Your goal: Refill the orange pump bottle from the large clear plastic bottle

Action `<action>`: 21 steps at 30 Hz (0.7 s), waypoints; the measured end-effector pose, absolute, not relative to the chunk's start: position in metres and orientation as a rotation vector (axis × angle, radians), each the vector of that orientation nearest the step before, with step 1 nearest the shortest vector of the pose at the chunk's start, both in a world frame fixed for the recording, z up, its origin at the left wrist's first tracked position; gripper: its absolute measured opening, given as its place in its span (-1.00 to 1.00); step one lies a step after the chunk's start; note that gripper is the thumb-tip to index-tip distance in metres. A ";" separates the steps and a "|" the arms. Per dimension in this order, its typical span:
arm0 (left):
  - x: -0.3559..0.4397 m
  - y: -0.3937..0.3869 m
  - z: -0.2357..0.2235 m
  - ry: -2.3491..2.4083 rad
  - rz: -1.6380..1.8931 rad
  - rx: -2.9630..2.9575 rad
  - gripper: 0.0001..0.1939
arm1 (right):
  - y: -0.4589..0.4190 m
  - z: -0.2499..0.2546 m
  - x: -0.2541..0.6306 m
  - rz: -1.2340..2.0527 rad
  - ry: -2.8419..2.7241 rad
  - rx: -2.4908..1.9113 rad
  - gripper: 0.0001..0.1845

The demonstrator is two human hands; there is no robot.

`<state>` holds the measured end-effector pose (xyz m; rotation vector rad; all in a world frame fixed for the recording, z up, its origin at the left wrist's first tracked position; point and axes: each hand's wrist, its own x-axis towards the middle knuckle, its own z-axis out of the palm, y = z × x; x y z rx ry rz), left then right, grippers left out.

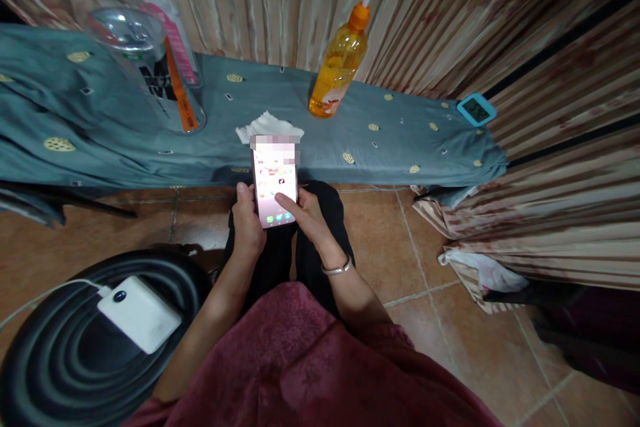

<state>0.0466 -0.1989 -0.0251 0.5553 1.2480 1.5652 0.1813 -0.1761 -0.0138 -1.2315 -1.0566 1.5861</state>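
A smartphone (275,177) with a lit home screen of app icons is held upright above my knees. My left hand (247,223) grips its left side, the thumb lying along the edge and the other fingers hidden behind. From the right, my right hand (310,213) supports the phone's other edge, while its thumb lies over the lower middle of the screen. Just beyond the phone's top edge lies a crumpled white tissue (270,127) on the cloth-covered bench.
A patterned green cloth (280,90) covers the bench, which holds an orange pump bottle (337,70), a large clear bottle (150,73), a pink-labelled bottle (175,33) and a small blue digital clock (477,109). A white power bank (140,313) with a cable rests on a black round stool (60,340).
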 end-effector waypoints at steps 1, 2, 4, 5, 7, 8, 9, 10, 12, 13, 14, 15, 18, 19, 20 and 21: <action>0.047 -0.199 -0.027 1.261 1.574 0.570 -0.09 | -0.176 -0.014 0.180 1.577 -1.053 -1.248 -0.31; 0.047 -0.200 -0.029 1.274 1.586 0.582 -0.08 | -0.176 -0.014 0.179 1.569 -1.050 -1.259 -0.34; 0.047 -0.199 -0.032 1.282 1.594 0.593 -0.09 | -0.175 -0.015 0.177 1.555 -1.046 -1.267 -0.38; 0.046 -0.199 -0.034 1.276 1.595 0.588 -0.10 | -0.175 -0.015 0.177 1.547 -1.046 -1.267 -0.39; 0.046 -0.197 -0.035 1.248 1.606 0.553 -0.12 | -0.175 -0.016 0.178 1.531 -1.045 -1.267 -0.40; 0.046 -0.196 -0.035 1.229 1.612 0.526 -0.12 | -0.176 -0.016 0.178 1.527 -1.041 -1.264 -0.38; 0.046 -0.196 -0.035 1.210 1.617 0.499 -0.12 | -0.176 -0.016 0.179 1.528 -1.035 -1.256 -0.35; 0.046 -0.195 -0.034 1.194 1.617 0.471 -0.11 | -0.176 -0.016 0.179 1.534 -1.029 -1.244 -0.32; 0.046 -0.193 -0.031 1.171 1.607 0.417 -0.10 | -0.177 -0.014 0.180 1.554 -1.025 -1.213 -0.26; 0.046 -0.193 -0.029 1.167 1.601 0.390 -0.11 | -0.177 -0.013 0.180 1.561 -1.026 -1.200 -0.25; 0.046 -0.192 -0.028 1.165 1.596 0.362 -0.13 | -0.178 -0.011 0.180 1.567 -1.029 -1.191 -0.23; 0.046 -0.191 -0.026 1.166 1.594 0.334 -0.16 | -0.179 -0.010 0.180 1.572 -1.035 -1.183 -0.23; 0.044 -0.190 -0.021 1.168 1.587 0.267 -0.24 | -0.181 -0.004 0.180 1.563 -1.066 -1.164 -0.22; 0.043 -0.189 -0.020 1.168 1.582 0.251 -0.26 | -0.181 -0.003 0.180 1.546 -1.081 -1.161 -0.21; 0.042 -0.189 -0.019 1.167 1.578 0.239 -0.28 | -0.181 -0.002 0.180 1.523 -1.095 -1.159 -0.20; 0.042 -0.189 -0.018 1.167 1.575 0.230 -0.29 | -0.181 -0.001 0.180 1.496 -1.106 -1.158 -0.19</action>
